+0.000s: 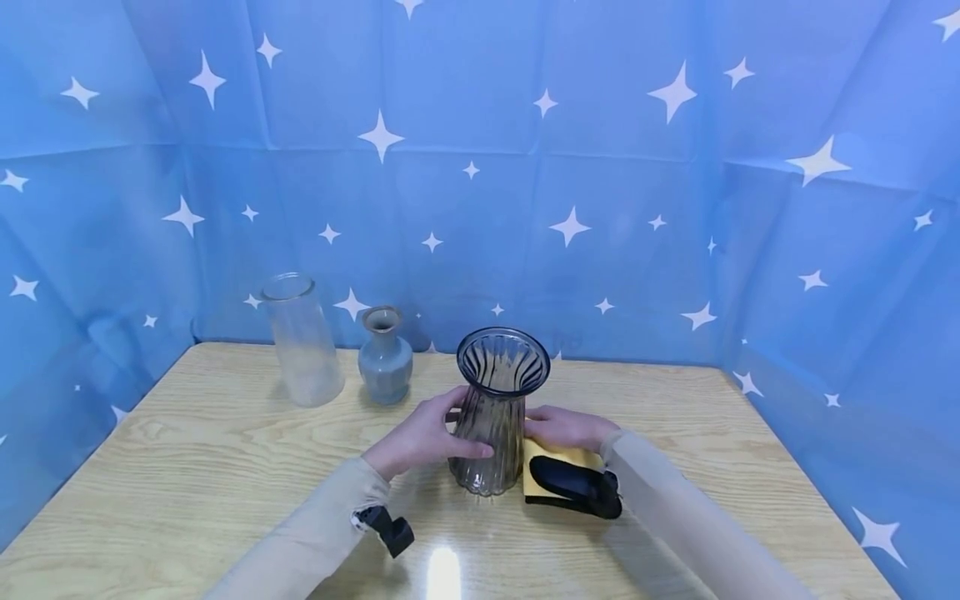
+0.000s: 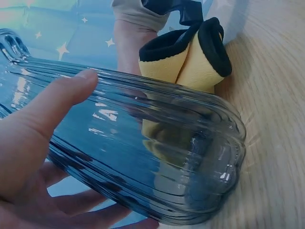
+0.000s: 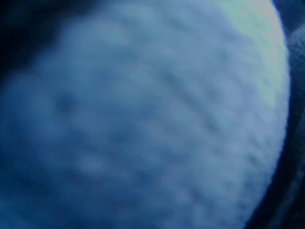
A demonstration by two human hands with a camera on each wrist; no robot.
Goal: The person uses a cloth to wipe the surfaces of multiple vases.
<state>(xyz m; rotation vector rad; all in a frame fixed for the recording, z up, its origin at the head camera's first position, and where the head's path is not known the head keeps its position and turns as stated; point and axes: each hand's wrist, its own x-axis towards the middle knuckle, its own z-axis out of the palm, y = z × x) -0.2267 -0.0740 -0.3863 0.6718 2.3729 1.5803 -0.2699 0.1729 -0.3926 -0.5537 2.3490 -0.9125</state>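
Observation:
A smoky grey, ribbed glass vase point(image 1: 491, 429) with a flared rim stands on the table. My left hand point(image 1: 431, 437) grips it from the left, thumb across the front and fingers round the far side. Beside its right side, my right hand point(image 1: 566, 427) holds a pair of yellow gloves point(image 2: 202, 67) with black-edged cuffs, low near the table. Through the glass, more of the yellow material shows in the left wrist view; the right fingertips are partly hidden behind the vase. Pale, blurred fabric point(image 3: 157, 114) with a dark edge fills the right wrist view.
Behind my left hand stand a tall clear glass vase point(image 1: 303, 350) and a small blue-grey ceramic vase point(image 1: 386, 362). The wooden table point(image 1: 187, 475) ends at a blue curtain point(image 1: 465, 200) printed with white stars, which runs along the back and both sides.

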